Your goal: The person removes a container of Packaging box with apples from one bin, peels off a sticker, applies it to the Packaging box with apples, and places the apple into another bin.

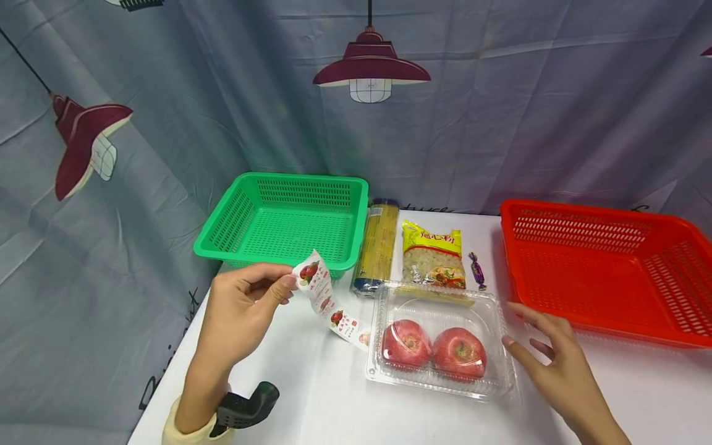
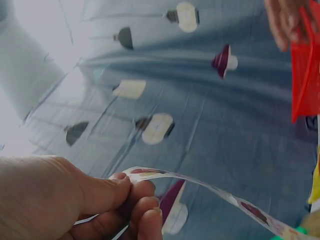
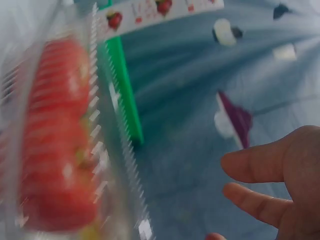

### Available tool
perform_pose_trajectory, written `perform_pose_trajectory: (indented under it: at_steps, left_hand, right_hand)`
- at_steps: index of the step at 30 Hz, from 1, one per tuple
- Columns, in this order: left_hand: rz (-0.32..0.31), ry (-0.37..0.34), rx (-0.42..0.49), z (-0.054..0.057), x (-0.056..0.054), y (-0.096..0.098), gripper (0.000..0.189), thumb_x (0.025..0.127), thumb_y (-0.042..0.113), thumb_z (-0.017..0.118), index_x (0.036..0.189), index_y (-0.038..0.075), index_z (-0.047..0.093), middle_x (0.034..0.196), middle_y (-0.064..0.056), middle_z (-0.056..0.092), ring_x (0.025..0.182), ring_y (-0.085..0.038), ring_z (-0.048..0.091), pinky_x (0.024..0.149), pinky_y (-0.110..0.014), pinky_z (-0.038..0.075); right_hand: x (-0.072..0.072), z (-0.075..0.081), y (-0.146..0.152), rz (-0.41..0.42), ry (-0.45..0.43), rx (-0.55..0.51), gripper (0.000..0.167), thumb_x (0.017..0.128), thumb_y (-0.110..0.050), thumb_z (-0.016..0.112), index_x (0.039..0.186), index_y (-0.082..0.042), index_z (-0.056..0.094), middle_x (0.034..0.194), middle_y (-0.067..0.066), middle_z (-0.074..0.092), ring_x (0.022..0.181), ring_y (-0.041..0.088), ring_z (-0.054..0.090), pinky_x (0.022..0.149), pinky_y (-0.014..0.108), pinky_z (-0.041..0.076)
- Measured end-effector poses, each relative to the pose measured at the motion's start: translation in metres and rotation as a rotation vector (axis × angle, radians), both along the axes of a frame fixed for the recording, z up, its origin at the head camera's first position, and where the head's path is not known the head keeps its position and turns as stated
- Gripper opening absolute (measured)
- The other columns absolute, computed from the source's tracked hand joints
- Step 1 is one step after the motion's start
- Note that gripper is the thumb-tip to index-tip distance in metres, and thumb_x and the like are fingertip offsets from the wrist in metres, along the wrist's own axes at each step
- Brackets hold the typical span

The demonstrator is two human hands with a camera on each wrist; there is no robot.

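Observation:
My left hand (image 1: 236,318) pinches one end of a paper strip of stickers (image 1: 324,301) between thumb and forefinger, holding that end up off the table. The strip, printed with red fruit pictures and red writing, curves down to the left side of a clear plastic clamshell box (image 1: 473,309). Two red apples (image 1: 407,344) lie side by side inside the box, whose lid lies over them. Beside the box's right edge is my right hand (image 1: 556,364), fingers spread and relaxed, holding nothing. The right wrist view also has the strip (image 3: 165,11) at the box's far end.
A green basket (image 1: 356,238) stands at the back left and a red basket (image 1: 567,321) at the right. Between them lie a pack of spaghetti (image 1: 379,244), a yellow-topped bag of pasta (image 1: 432,253) and a purple wrapped candy (image 1: 477,272). A grey printed curtain (image 1: 456,136) hangs behind.

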State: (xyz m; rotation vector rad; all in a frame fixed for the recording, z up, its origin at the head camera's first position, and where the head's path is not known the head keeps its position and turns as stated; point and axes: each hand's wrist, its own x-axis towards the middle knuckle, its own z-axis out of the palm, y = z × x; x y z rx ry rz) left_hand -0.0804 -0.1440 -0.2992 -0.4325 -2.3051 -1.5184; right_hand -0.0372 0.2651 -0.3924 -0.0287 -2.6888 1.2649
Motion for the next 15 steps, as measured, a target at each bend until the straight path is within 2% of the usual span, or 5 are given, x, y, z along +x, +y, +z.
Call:
perform_pose_trajectory:
  at_steps: [3, 6, 9, 12, 15]
  left_hand:
    - [-0.083, 0.038, -0.042, 0.003, 0.003, 0.012, 0.008, 0.089, 0.004, 0.072, 0.095, 0.008, 0.075, 0.083, 0.006, 0.069, 0.068, -0.015, 0.065, 0.067, -0.026, 0.054]
    - [-0.157, 0.048, -0.081, 0.004, 0.006, 0.023, 0.011, 0.091, 0.003, 0.069, 0.098, 0.009, 0.075, 0.087, 0.008, 0.068, 0.072, -0.012, 0.064, 0.070, -0.027, 0.054]
    - [-0.200, 0.040, -0.114, 0.005, 0.009, 0.032, 0.012, 0.092, 0.003, 0.068, 0.099, 0.010, 0.074, 0.089, 0.010, 0.068, 0.075, -0.010, 0.064, 0.069, -0.027, 0.054]
    - [-0.240, 0.042, -0.147, 0.004, 0.011, 0.040, 0.012, 0.092, 0.004, 0.069, 0.099, 0.011, 0.075, 0.091, 0.011, 0.068, 0.078, -0.007, 0.064, 0.068, -0.026, 0.054]
    - [-0.278, 0.058, -0.176, 0.002, 0.014, 0.048, 0.011, 0.092, 0.005, 0.069, 0.098, 0.012, 0.075, 0.092, 0.011, 0.069, 0.076, -0.005, 0.062, 0.065, -0.025, 0.052]
  right_hand:
    - [-0.005, 0.016, -0.015, 0.043, 0.076, 0.002, 0.054, 0.087, -0.011, 0.076, 0.137, -0.021, 0.059, 0.123, 0.003, 0.045, 0.113, 0.007, 0.040, 0.087, 0.006, 0.033]
    - [-0.010, 0.030, -0.031, 0.115, 0.143, 0.002, 0.053, 0.084, -0.006, 0.077, 0.133, -0.022, 0.062, 0.122, 0.001, 0.047, 0.114, 0.009, 0.040, 0.099, 0.032, 0.039]
    - [-0.012, 0.041, -0.044, 0.188, 0.182, 0.005, 0.055, 0.081, -0.002, 0.079, 0.129, -0.024, 0.064, 0.123, -0.001, 0.048, 0.115, 0.010, 0.040, 0.097, 0.042, 0.038]
    - [-0.013, 0.050, -0.055, 0.250, 0.215, 0.012, 0.059, 0.078, -0.001, 0.082, 0.127, -0.027, 0.065, 0.124, -0.006, 0.049, 0.116, 0.011, 0.041, 0.096, 0.033, 0.038]
    - [-0.015, 0.056, -0.067, 0.320, 0.293, -0.011, 0.058, 0.074, 0.004, 0.083, 0.124, -0.023, 0.067, 0.123, -0.005, 0.051, 0.116, 0.014, 0.044, 0.097, 0.023, 0.036]
